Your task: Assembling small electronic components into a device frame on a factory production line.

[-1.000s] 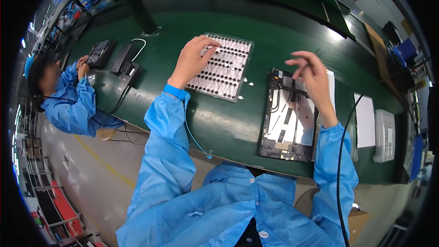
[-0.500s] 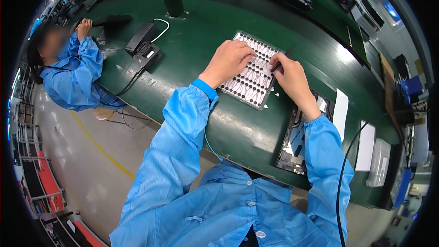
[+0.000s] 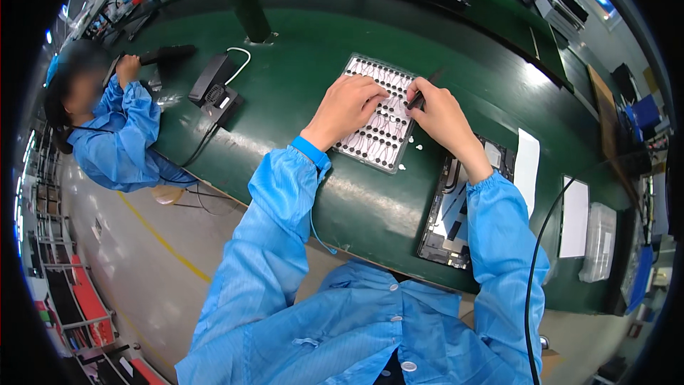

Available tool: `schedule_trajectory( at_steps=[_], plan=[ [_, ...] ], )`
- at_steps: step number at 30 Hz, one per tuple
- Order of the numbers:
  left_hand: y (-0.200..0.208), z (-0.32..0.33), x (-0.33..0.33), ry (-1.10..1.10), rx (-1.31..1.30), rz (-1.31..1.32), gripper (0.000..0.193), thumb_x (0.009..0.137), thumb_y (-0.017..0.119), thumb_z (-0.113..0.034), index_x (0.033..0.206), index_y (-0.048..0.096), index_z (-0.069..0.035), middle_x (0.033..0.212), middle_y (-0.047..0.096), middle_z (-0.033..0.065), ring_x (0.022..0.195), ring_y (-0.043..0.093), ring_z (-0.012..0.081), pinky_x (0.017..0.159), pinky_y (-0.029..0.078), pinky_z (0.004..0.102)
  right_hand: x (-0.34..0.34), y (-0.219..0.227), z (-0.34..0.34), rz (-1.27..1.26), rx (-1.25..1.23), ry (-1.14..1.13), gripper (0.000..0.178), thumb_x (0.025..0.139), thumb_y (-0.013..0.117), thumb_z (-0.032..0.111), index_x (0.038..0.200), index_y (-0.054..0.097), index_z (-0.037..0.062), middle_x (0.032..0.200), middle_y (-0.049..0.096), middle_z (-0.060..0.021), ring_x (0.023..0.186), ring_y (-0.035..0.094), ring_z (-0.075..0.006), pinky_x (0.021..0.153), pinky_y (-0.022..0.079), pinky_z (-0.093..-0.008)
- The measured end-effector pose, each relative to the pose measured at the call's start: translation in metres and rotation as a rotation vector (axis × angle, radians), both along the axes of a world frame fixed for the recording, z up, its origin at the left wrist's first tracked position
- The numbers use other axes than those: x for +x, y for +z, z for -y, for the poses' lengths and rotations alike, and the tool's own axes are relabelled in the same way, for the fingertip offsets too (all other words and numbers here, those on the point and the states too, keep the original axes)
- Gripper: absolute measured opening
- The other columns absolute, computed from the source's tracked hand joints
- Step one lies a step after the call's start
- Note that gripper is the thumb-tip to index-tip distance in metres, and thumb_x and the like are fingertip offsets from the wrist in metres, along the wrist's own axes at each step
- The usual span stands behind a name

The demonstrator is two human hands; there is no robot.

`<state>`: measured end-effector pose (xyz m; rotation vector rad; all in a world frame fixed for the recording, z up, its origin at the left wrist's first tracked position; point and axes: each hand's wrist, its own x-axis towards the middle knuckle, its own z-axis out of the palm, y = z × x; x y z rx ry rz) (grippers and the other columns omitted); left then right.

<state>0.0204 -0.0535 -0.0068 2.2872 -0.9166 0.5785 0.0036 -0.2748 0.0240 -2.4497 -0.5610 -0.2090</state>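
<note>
A clear tray [image 3: 367, 162] holds rows of small black round parts with thin pale wires [image 3: 374, 144]. Over its left side lies my left hand [image 3: 347, 108], its fingers curled together near the middle rows; anything between the fingertips is too small to make out. My right hand [image 3: 440, 115] is at the tray's right edge, closed round a slim black tool [image 3: 417, 100] that looks like tweezers. The tool's upper end sticks out past the fingers, while its working tip is hard to see. A blue band circles my left wrist.
An opened tablet-like device [image 3: 443, 232] lies under my right forearm, with a white sheet [image 3: 526, 167] beside it. Small white bits [image 3: 419, 147] lie by the tray. Black devices with a cable [image 3: 222, 105] stand left, near a green post [image 3: 246, 7]. A co-worker [image 3: 107, 121] sits at far left.
The view has shifted slightly, so the tray and bench sit further left. My right hand has drawn a little closer to my left hand over the tray, still holding the black tool.
</note>
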Motion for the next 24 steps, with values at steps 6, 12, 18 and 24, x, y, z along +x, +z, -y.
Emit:
schedule_trajectory(
  at_steps=[6,12,18,24],
  plan=[
    [0.007,0.022,-0.012,-0.123,-0.486,-0.474,0.014,0.095,0.067,-0.012,0.102,0.071,-0.001,0.098,0.074,0.0063,0.083,0.067,0.0150,0.076,0.052,0.0285,0.006,-0.020,0.001,-0.313,0.699,0.114,0.020,0.085,0.075,0.004,0.093,0.056,0.0066,0.079,0.063,0.0006,0.066,0.051,-0.0045,0.064,0.043,-0.0203],
    [-0.001,0.018,-0.008,-0.204,-0.757,-0.886,0.017,0.096,0.066,-0.009,0.111,0.067,0.000,0.095,0.071,0.0023,0.082,0.061,0.0061,0.073,0.049,0.0211,0.001,-0.032,-0.012,-0.202,0.985,0.172,0.020,0.090,0.071,0.003,0.098,0.052,0.0067,0.093,0.063,0.0013,0.079,0.054,-0.0023,0.065,0.044,-0.0189],
    [0.001,0.024,-0.011,-0.169,-0.745,-0.828,0.013,0.093,0.070,-0.006,0.106,0.067,-0.001,0.096,0.071,0.0019,0.083,0.063,0.0066,0.075,0.049,0.0208,-0.002,-0.033,-0.016,-0.127,0.987,0.149,0.017,0.092,0.067,0.003,0.101,0.052,0.0032,0.093,0.064,-0.0023,0.084,0.061,-0.0081,0.071,0.049,-0.0235],
    [0.000,0.026,-0.011,-0.155,-0.769,-0.726,0.011,0.092,0.071,-0.003,0.102,0.066,-0.001,0.098,0.071,0.0031,0.085,0.063,0.0060,0.077,0.049,0.0202,-0.001,-0.030,-0.019,-0.129,1.089,0.180,0.017,0.092,0.067,0.002,0.099,0.051,0.0037,0.093,0.064,-0.0028,0.083,0.060,-0.0069,0.070,0.050,-0.0227]
  ],
)
